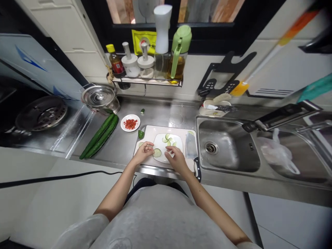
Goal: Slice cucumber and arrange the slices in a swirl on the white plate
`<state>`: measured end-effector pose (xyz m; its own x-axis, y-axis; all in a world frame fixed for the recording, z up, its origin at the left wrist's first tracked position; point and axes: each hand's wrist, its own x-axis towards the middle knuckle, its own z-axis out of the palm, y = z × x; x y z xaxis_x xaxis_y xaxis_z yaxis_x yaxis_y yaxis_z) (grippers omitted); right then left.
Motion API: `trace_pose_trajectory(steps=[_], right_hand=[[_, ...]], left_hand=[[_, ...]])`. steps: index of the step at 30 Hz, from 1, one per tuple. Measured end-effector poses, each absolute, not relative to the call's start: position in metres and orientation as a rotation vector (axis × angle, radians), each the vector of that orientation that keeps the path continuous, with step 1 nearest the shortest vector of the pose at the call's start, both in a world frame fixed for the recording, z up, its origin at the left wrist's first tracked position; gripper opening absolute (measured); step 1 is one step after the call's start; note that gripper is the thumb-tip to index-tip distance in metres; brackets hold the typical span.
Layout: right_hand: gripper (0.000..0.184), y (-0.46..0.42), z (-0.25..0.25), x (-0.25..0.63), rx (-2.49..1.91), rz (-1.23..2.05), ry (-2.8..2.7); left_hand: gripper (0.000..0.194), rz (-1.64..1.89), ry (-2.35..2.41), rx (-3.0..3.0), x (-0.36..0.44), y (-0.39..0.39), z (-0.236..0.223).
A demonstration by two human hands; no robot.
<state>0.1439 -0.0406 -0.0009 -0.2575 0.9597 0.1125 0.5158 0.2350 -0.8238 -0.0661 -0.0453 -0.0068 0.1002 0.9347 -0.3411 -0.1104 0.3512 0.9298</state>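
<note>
A white plate [159,141] lies on a white cutting board [150,131] at the counter's front edge. Several cucumber slices [168,140] lie on the plate. My left hand [143,152] rests at the plate's left rim, its fingers curled next to a large cucumber slice [157,152]. My right hand [176,157] is over the plate's near edge with fingers pinched together; what they hold is too small to make out. A cleaver [192,147] lies flat on the board's right side, its black handle pointing toward me.
Two whole cucumbers [100,136] lie on the steel counter left of the board, with a small dish of chopped red chili [130,123] behind. A lidded pot [100,97] and a stove burner [41,114] stand at left. A sink [225,148] lies right. A condiment rack [147,77] hangs behind.
</note>
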Motion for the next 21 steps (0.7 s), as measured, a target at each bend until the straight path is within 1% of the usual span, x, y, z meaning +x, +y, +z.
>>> trace_pose_trajectory(steps=[3, 6, 10, 15, 18, 21], right_hand=[[0.015, -0.039, -0.002, 0.135, -1.316, 0.980, -1.881], [0.011, -0.041, -0.001, 0.133, -1.320, 0.990, -1.864], [0.013, -0.046, 0.004, 0.141, -1.314, 0.919, -1.869], [0.018, -0.049, 0.010, 0.152, -1.236, 0.851, -1.927], [0.019, -0.048, 0.010, 0.158, -1.208, 0.826, -1.958], [0.018, -0.046, 0.009, 0.162, -1.193, 0.834, -1.970]], left_hand=[[0.045, 0.921, 1.116, 0.893, -0.052, -0.047, 0.003], [0.044, 0.935, 1.141, 0.871, -0.039, -0.049, 0.004], [0.042, 0.889, 1.284, 0.658, -0.027, -0.057, 0.002], [0.040, 0.725, 1.077, 0.336, -0.017, -0.061, 0.007], [0.040, 0.768, 1.027, 0.287, -0.013, -0.057, 0.012], [0.046, 0.834, 1.023, 0.281, -0.010, -0.051, 0.017]])
